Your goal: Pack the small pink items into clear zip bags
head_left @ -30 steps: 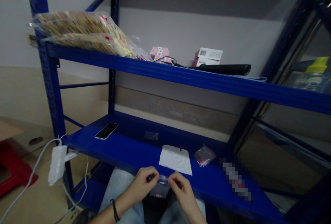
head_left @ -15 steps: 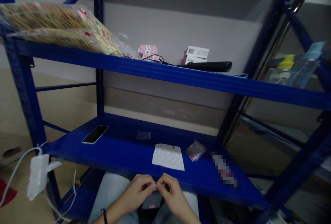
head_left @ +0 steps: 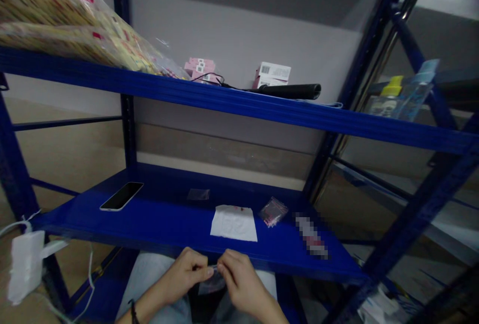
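My left hand (head_left: 186, 272) and my right hand (head_left: 239, 279) meet over my lap, just in front of the lower blue shelf (head_left: 149, 221). Both pinch the top edge of a small clear plastic bag (head_left: 211, 283) that hangs between them. On the shelf just beyond the hands lies a white paper sheet (head_left: 234, 223). Right of that sheet sits a small clear bag with red bits (head_left: 273, 211).
A phone (head_left: 121, 196) lies at the shelf's left, an empty clear bag (head_left: 198, 194) further back. The upper shelf (head_left: 232, 106) carries bagged yellow packs (head_left: 75, 34), pink boxes (head_left: 200, 68), a white box (head_left: 272, 73) and a black cylinder (head_left: 290, 91). A white charger (head_left: 24, 264) hangs at the left.
The view has swung to the right, so the shelf and its contents sit further left in the picture. Both hands stay pinched on the small bag over my lap.
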A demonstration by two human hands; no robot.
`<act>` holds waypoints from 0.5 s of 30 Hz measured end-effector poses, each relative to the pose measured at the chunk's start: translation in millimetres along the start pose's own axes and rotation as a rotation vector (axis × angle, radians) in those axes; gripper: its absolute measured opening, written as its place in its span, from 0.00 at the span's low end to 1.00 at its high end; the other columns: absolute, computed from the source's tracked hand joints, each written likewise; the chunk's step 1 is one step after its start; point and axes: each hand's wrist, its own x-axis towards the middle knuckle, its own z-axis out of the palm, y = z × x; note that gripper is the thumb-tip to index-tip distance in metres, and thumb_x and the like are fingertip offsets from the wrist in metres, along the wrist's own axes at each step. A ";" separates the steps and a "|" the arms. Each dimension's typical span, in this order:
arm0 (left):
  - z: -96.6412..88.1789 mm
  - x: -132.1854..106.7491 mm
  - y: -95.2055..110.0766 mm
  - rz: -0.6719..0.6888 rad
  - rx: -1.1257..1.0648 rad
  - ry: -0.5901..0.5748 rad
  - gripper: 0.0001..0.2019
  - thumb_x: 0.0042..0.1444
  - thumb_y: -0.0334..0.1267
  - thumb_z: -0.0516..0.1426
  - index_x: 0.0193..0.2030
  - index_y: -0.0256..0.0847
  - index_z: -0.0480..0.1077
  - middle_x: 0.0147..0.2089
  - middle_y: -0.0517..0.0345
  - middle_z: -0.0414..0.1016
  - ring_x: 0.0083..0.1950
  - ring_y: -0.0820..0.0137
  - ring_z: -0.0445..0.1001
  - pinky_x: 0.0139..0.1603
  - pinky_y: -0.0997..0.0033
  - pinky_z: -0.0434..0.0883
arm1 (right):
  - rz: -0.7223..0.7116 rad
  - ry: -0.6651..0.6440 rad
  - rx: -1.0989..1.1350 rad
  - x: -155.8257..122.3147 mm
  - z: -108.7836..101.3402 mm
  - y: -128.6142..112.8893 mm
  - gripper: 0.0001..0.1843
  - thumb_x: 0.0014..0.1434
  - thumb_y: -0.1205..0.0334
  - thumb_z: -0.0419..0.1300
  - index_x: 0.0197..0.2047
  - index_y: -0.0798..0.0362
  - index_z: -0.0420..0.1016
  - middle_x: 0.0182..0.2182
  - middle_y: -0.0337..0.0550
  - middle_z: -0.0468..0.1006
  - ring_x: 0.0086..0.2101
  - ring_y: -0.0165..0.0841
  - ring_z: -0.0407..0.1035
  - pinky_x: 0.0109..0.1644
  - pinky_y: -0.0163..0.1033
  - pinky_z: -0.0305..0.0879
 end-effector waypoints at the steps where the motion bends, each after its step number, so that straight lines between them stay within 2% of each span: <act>1: -1.5 0.1 0.5 -0.017 -0.010 0.008 0.27 0.62 0.54 0.54 0.18 0.38 0.63 0.17 0.67 0.52 0.22 0.75 0.54 0.25 0.73 0.48 | 0.011 0.004 0.015 1.1 -2.4 0.4 0.12 0.69 0.63 0.48 0.35 0.51 0.68 0.33 0.38 0.73 0.36 0.30 0.68 0.40 0.33 0.57; 4: -9.6 2.1 -2.4 -0.063 -0.032 0.081 0.23 0.65 0.53 0.51 0.28 0.37 0.74 0.19 0.64 0.63 0.24 0.72 0.63 0.28 0.74 0.55 | 0.080 0.063 0.068 6.9 -18.9 14.9 0.15 0.70 0.59 0.47 0.34 0.51 0.69 0.33 0.38 0.74 0.36 0.31 0.69 0.40 0.33 0.58; 8: -23.7 5.9 -15.4 -0.091 -0.059 0.225 0.21 0.64 0.52 0.52 0.32 0.38 0.74 0.22 0.62 0.66 0.27 0.71 0.65 0.29 0.74 0.57 | 0.298 0.219 0.031 18.4 -68.8 67.7 0.20 0.70 0.53 0.46 0.33 0.52 0.71 0.31 0.41 0.76 0.34 0.35 0.70 0.37 0.34 0.62; 10: -29.0 7.7 -21.8 -0.078 -0.098 0.239 0.19 0.63 0.52 0.54 0.34 0.38 0.74 0.24 0.61 0.67 0.28 0.71 0.65 0.30 0.74 0.58 | 0.478 0.256 -0.128 22.4 -99.9 96.9 0.18 0.69 0.56 0.46 0.37 0.53 0.73 0.34 0.45 0.78 0.38 0.37 0.73 0.41 0.36 0.64; 12: -33.6 11.3 -26.7 -0.069 -0.130 0.251 0.18 0.62 0.52 0.56 0.39 0.38 0.75 0.27 0.60 0.70 0.30 0.70 0.66 0.31 0.74 0.60 | 0.666 0.319 -0.304 22.9 -125.3 118.4 0.17 0.68 0.59 0.46 0.44 0.55 0.74 0.44 0.53 0.78 0.43 0.41 0.74 0.46 0.39 0.65; 14: -39.7 19.1 -30.8 -0.080 -0.121 0.303 0.17 0.61 0.52 0.56 0.44 0.39 0.75 0.32 0.58 0.73 0.32 0.69 0.69 0.33 0.73 0.62 | 0.818 0.404 -0.447 19.5 -136.4 129.4 0.19 0.68 0.59 0.44 0.52 0.56 0.71 0.50 0.59 0.75 0.45 0.44 0.75 0.47 0.44 0.66; 15: -44.1 25.2 -33.0 -0.088 -0.095 0.344 0.17 0.61 0.51 0.56 0.45 0.39 0.75 0.34 0.57 0.74 0.33 0.68 0.70 0.34 0.73 0.64 | 0.845 0.428 -0.491 16.5 -135.2 131.2 0.20 0.69 0.58 0.43 0.55 0.55 0.69 0.51 0.60 0.75 0.45 0.45 0.76 0.46 0.46 0.67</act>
